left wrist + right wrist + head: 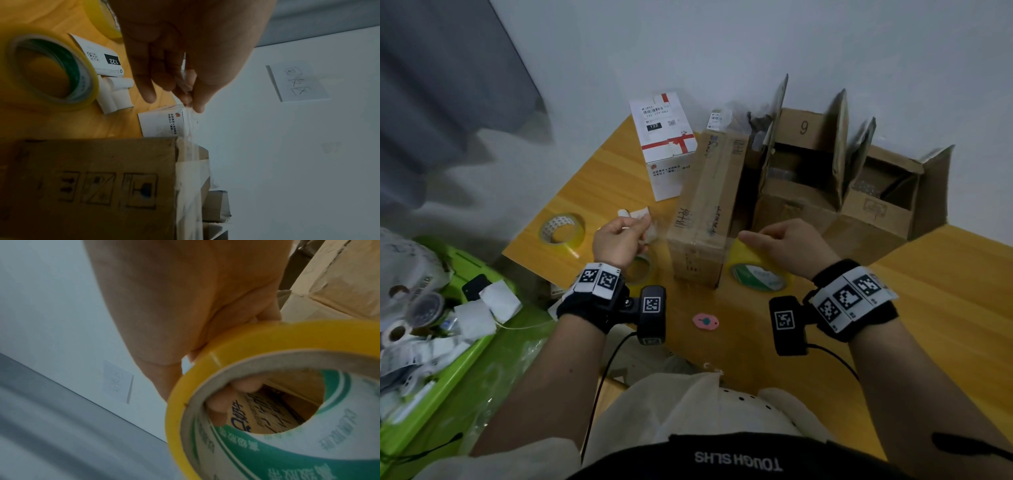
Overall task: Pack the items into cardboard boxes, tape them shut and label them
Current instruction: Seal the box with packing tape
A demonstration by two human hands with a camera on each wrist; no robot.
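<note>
A closed brown cardboard box stands on end on the wooden table, clear tape along its top and front seam. My left hand pinches the loose end of a clear tape strip between thumb and fingertips; the strip runs down to the box's edge. My right hand grips a yellow tape roll just right of the box. In the right wrist view its fingers curl through the core of the roll, thumb on the outer rim.
Two open cardboard boxes stand behind the right hand with flaps up. A white box with red ribbon print lies at the back. Two more tape rolls, a pink tag and a green bin of label rolls sit nearby.
</note>
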